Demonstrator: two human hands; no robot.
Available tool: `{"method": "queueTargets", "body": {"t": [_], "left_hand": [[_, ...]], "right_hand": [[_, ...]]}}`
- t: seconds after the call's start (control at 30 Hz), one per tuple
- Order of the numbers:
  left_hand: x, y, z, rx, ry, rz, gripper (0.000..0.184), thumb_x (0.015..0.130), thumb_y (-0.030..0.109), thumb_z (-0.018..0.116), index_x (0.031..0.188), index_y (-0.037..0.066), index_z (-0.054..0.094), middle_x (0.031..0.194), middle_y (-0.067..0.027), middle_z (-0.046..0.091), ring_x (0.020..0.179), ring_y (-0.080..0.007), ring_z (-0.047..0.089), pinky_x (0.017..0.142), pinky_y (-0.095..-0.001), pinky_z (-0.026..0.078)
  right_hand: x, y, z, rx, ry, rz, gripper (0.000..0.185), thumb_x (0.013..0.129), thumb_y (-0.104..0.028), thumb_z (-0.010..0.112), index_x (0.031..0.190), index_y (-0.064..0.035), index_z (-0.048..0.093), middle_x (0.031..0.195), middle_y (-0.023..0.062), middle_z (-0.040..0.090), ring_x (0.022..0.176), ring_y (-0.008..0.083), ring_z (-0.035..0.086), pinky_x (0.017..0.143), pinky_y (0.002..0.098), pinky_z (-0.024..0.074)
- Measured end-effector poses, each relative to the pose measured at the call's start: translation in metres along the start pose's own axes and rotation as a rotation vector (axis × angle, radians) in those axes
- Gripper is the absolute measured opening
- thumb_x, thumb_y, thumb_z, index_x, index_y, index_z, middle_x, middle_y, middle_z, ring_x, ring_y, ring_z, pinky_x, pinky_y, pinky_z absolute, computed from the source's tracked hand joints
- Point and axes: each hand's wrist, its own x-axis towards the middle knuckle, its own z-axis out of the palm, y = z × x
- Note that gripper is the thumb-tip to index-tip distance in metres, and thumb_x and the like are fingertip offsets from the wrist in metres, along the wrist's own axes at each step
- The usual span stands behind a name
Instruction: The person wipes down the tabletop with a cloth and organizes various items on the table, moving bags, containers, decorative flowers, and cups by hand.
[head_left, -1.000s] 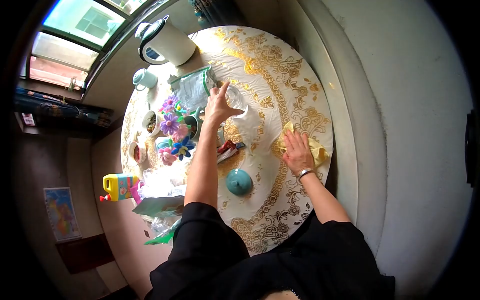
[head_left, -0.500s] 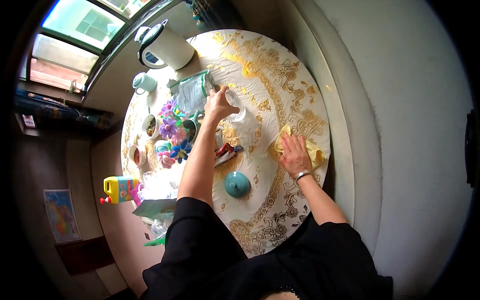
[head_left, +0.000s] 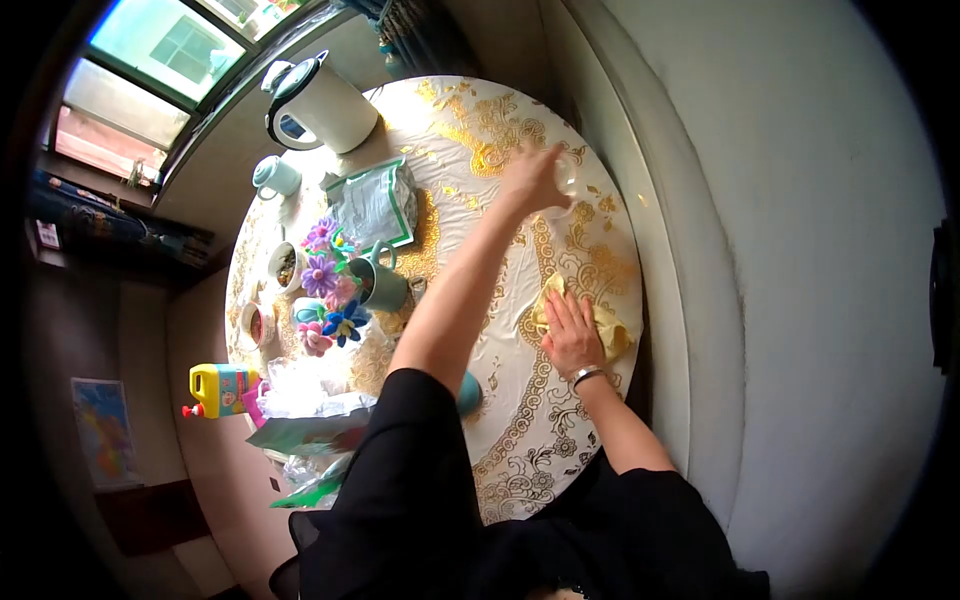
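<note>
My left hand, blurred by motion, is stretched far over the table with its fingers curved around a clear glass. Its arm crosses the table middle and partly hides a teal domed lid. On the right side, my right hand lies flat on a crumpled yellow cloth, fingers extended and palm down. The cloth shows on both sides of that hand. Under both is a round table with a white and gold patterned tablecloth.
Left of my arm stand a white kettle, a pale blue mug, a green-edged bag, a teal cup, artificial flowers and two bowls. A yellow jug and plastic bags sit near the left edge. A wall borders the right side.
My left hand has swung to the right and farther out with the glass. Its arm now covers part of the teal lid. My right hand remains on the cloth; the view has shifted slightly.
</note>
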Motion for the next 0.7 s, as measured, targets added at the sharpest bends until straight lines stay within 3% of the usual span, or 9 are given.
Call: {"method": "queueTargets", "body": {"t": [0.23, 0.4, 0.53, 0.7], "left_hand": [[0.057, 0.048, 0.032, 0.040, -0.041, 0.147, 0.084, 0.047, 0.028, 0.079, 0.123, 0.017, 0.045, 0.111, -0.0210, 0.045, 0.100, -0.0389, 0.049, 0.084, -0.0433, 0.045], [0.070, 0.046, 0.041, 0.023, -0.067, 0.178, 0.088, 0.044, 0.029, 0.083, 0.123, 0.018, 0.045, 0.109, -0.0189, 0.047, 0.098, -0.0371, 0.050, 0.078, -0.0439, 0.046], [0.080, 0.046, 0.047, 0.107, -0.151, 0.187, 0.079, 0.042, 0.033, 0.085, 0.112, 0.015, 0.054, 0.108, -0.0153, 0.048, 0.100, -0.0344, 0.048, 0.080, -0.0433, 0.046], [0.078, 0.048, 0.038, 0.121, -0.198, 0.197, 0.076, 0.043, 0.030, 0.083, 0.111, 0.014, 0.055, 0.107, -0.0149, 0.049, 0.102, -0.0332, 0.048, 0.079, -0.0420, 0.046]], "right_hand": [[0.000, 0.002, 0.005, 0.023, -0.006, -0.001, 0.057, 0.070, -0.018, 0.057, 0.123, -0.0024, 0.044, 0.137, 0.0095, 0.036, 0.126, 0.0281, 0.033, 0.107, 0.0464, 0.0209], [-0.002, 0.002, 0.005, -0.008, -0.084, 0.014, 0.058, 0.071, -0.019, 0.057, 0.124, -0.0025, 0.044, 0.137, 0.0097, 0.035, 0.127, 0.0274, 0.032, 0.107, 0.0465, 0.0199], [-0.001, 0.003, 0.006, -0.048, -0.082, -0.018, 0.060, 0.070, -0.019, 0.056, 0.126, -0.0034, 0.043, 0.137, 0.0095, 0.035, 0.126, 0.0281, 0.032, 0.107, 0.0472, 0.0192], [0.000, 0.001, 0.005, -0.059, -0.041, -0.030, 0.059, 0.069, -0.018, 0.057, 0.125, -0.0050, 0.044, 0.138, 0.0082, 0.035, 0.126, 0.0278, 0.033, 0.107, 0.0470, 0.0202]]}}
